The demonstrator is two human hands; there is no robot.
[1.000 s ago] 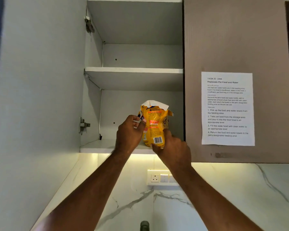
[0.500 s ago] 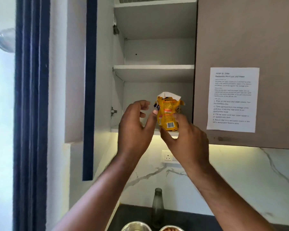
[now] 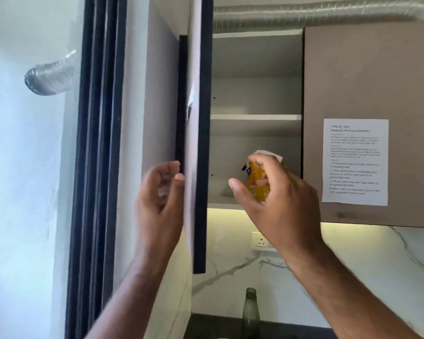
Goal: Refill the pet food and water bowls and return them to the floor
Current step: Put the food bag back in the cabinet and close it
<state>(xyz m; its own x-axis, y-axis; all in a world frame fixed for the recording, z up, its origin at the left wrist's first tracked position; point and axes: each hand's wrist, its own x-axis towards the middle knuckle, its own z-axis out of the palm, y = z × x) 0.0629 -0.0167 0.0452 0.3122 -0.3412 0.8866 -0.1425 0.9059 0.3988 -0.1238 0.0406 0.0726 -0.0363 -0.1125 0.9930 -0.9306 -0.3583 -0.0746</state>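
Note:
The yellow pet food pouch point(image 3: 257, 189) stands on the lowest shelf point(image 3: 220, 206) of the open wall cabinet. My right hand point(image 3: 277, 204) hovers in front of the pouch with loosely curled fingers and the thumb out, covering most of it; no grip on the pouch shows. My left hand point(image 3: 159, 192) holds the cabinet door point(image 3: 196, 167), which I see almost edge-on, with fingertips and thumb at its edge. The bowls are out of view.
A closed cabinet door point(image 3: 367, 81) with a taped instruction sheet point(image 3: 355, 162) is on the right. A dark glass bottle point(image 3: 250, 311) stands on the counter below. A wall socket point(image 3: 262, 240) sits on the marble backsplash. A silver duct point(image 3: 50, 78) runs at upper left.
My left hand left the pouch and went left to the door edge; the door has swung partway toward the cabinet. My right hand let go of the pouch, which stays on the shelf.

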